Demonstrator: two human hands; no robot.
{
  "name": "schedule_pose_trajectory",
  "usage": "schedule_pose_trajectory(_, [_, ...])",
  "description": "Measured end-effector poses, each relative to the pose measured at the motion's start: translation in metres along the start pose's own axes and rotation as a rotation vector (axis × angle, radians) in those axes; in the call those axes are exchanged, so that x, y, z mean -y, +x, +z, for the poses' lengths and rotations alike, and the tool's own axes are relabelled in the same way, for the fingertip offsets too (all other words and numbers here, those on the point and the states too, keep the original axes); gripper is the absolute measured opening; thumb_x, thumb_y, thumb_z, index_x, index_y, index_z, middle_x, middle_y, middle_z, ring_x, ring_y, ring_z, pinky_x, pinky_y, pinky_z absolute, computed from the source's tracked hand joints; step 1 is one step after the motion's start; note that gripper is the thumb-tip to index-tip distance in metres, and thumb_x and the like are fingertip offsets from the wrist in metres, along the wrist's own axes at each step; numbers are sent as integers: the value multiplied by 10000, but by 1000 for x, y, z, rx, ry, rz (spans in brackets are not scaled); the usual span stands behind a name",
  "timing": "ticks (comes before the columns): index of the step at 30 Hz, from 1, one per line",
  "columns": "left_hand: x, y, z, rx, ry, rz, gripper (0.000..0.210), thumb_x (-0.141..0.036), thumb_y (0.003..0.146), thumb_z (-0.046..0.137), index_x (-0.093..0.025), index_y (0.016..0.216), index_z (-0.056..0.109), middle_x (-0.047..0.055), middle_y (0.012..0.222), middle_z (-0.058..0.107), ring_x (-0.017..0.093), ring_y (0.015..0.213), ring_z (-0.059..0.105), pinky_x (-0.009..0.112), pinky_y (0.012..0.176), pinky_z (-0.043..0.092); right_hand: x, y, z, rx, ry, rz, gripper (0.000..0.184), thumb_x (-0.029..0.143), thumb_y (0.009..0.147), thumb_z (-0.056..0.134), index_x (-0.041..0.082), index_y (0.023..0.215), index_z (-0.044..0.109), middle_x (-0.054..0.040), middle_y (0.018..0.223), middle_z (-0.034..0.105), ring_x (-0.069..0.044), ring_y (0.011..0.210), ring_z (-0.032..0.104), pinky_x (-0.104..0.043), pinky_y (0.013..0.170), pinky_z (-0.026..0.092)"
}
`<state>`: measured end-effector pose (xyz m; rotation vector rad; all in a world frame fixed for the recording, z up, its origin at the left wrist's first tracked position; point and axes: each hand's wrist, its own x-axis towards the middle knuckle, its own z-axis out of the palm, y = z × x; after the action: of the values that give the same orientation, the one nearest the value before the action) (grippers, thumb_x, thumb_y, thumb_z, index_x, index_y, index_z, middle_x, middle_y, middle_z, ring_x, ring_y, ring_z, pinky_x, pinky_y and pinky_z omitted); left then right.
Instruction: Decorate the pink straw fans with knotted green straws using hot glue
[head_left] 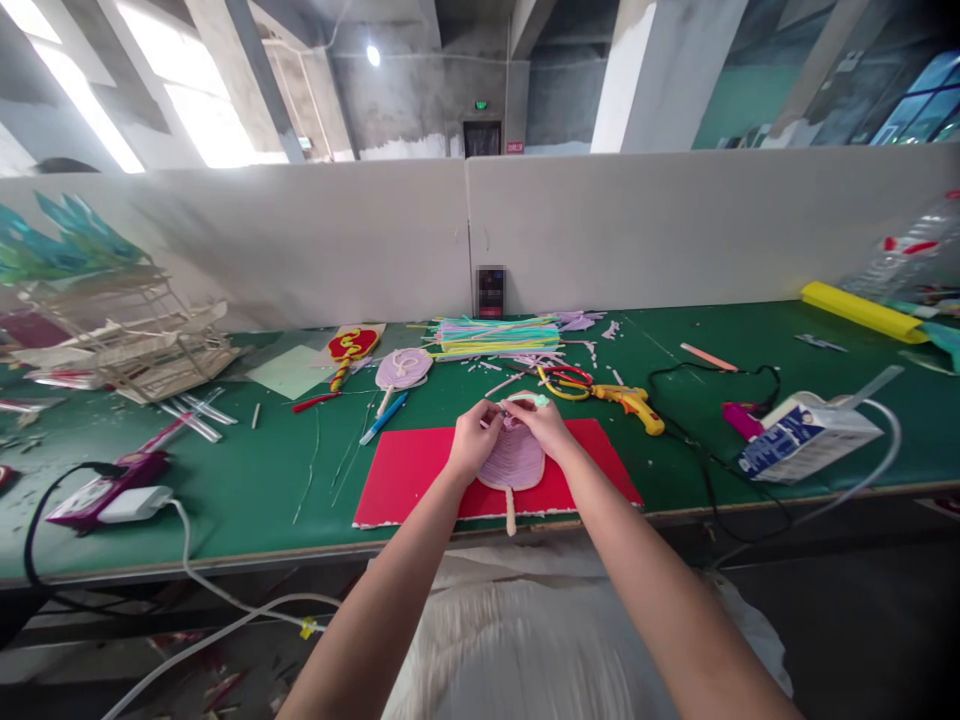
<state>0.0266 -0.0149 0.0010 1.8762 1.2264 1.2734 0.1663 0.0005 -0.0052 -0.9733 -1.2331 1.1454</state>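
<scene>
A lilac fan-shaped piece (513, 462) with ridged rows and a short beige handle (511, 512) lies on a red board (412, 468) in front of me. My left hand (477, 440) is at the upper left edge of the fan, fingers closed in a pinch. Opposite it, my right hand (541, 424) is also pinched, its fingertips almost meeting the left ones. Whatever is between the fingertips is too small to make out. A bit of pale green (539, 400) shows by the right fingers.
Beyond the hands lie a bundle of coloured strips (499, 337), scissors (566, 380) and a yellow glue gun (630, 405). Left are a second lilac fan (403, 369), a blue pen (384, 418) and a power strip (112, 492). A carton (810, 438) stands right, with cables about.
</scene>
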Motion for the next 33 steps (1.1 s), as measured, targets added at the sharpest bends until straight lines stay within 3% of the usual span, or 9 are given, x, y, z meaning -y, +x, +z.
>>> schedule_pose_trajectory(12, [2,-2,1,-34,4,20,68,-167,756,488,-187,722,544,-19,624,591,112,600,554,214,604,403,1,-1,1,4,-63,-60,309,469,642,684,179,721,611,4,630,609,-139,590,573,-273,603,473])
schedule_pose_trajectory(21, [4,-1,2,-67,-63,-10,92,-198,777,487,-179,697,527,-20,603,584,111,584,561,210,593,410,7,-5,2,-20,-232,-225,266,453,697,648,188,688,621,6,606,611,-143,577,575,-272,594,450])
schedule_pose_trajectory(28, [2,0,-2,18,-46,36,179,-211,817,461,-196,909,615,20,796,667,135,720,599,228,679,429,0,2,0,-135,11,-84,321,469,617,702,175,721,629,-6,622,620,-140,551,583,-299,587,509])
schedule_pose_trajectory(33, [0,-1,-4,-9,-18,70,209,-209,782,530,-220,972,616,25,887,659,133,742,586,225,666,438,-2,3,-2,-130,41,-63,315,457,609,708,174,726,634,-9,643,625,-149,602,595,-296,591,523])
